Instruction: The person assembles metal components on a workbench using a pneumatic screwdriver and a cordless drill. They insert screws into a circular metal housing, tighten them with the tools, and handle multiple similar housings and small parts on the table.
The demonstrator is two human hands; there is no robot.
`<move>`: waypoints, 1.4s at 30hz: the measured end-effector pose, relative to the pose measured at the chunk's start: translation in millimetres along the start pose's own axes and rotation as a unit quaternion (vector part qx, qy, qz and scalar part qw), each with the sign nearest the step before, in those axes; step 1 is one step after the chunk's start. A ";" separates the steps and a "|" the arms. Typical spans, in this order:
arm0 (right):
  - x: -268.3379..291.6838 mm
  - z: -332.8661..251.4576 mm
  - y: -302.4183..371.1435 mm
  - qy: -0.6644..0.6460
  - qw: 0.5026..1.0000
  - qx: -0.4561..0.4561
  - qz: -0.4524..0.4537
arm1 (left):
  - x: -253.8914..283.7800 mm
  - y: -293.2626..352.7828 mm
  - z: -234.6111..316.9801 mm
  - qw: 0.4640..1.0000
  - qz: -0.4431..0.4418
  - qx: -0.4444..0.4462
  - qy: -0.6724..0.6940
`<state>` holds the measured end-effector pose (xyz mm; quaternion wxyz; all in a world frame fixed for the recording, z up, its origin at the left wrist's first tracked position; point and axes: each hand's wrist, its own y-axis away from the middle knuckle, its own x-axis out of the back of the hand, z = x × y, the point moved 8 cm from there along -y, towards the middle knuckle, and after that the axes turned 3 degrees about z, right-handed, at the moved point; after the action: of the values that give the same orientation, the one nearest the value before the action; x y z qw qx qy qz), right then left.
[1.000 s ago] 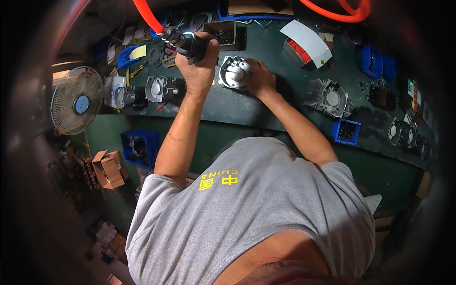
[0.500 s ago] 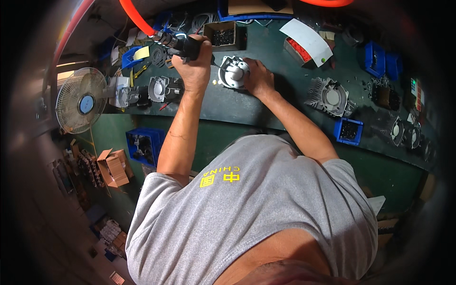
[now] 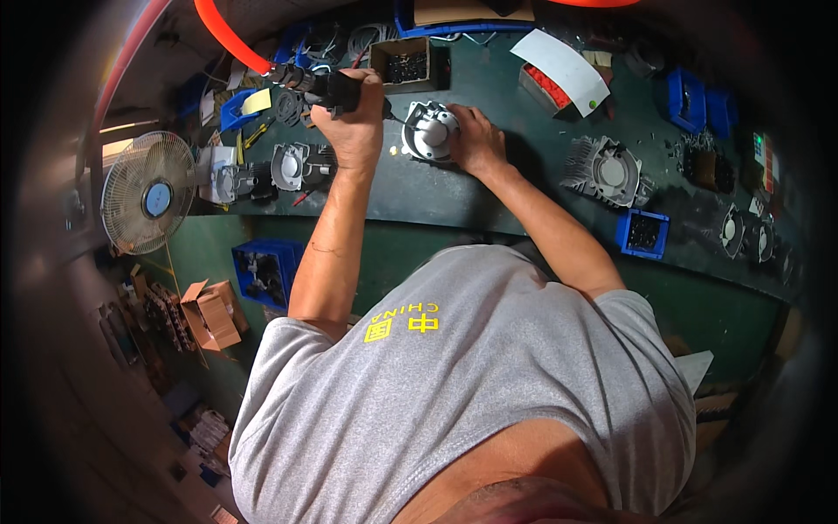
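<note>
Metal housing [image 3: 430, 133]: on tabletop [image 3: 410, 196], right side partly hidden by gripping fingers of right hand [image 3: 478, 141]. Black tool [image 3: 330, 93]: clasped in left hand [image 3: 356, 131], working end hard to make out. Beyond housing: parts box [image 3: 377, 68]. Well right: finned casting [image 3: 614, 171]. Orange hose [image 3: 229, 39]: cut off at far edge.

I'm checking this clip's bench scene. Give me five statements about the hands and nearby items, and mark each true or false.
1. The left hand grips a black tool joined to an orange hose. True.
2. The right hand is clear of everything. False: it is on a silver casting.
3. A white sheet partly covers some red pieces. True.
4. The fan is at the picture's right. False: it is at the left.
5. The small blue bin below the finned casting at right holds red pieces. False: its contents are dark.
</note>
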<state>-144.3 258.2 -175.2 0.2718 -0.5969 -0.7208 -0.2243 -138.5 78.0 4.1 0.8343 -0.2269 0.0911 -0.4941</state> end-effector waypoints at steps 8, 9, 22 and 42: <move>-0.8 0.2 1.5 0.004 1.000 0.016 0.010 | 4.2 -0.9 -8.4 1.000 -0.001 0.003 0.031; -0.9 0.7 1.5 0.004 1.000 0.013 0.007 | 3.9 -0.8 -7.6 1.000 -0.004 0.002 0.026; -0.6 0.1 1.5 0.020 0.999 -0.016 -0.025 | -2.1 -0.5 0.5 1.000 -0.015 -0.002 -0.003; -3.2 3.4 0.3 0.023 1.000 -0.001 -0.018 | -2.9 2.3 -1.4 0.999 -0.041 0.003 -0.034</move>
<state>-144.0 258.0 -179.9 0.2840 -0.5789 -0.7246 -0.2434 -138.7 81.0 1.5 0.8169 -0.2447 0.0520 -0.5197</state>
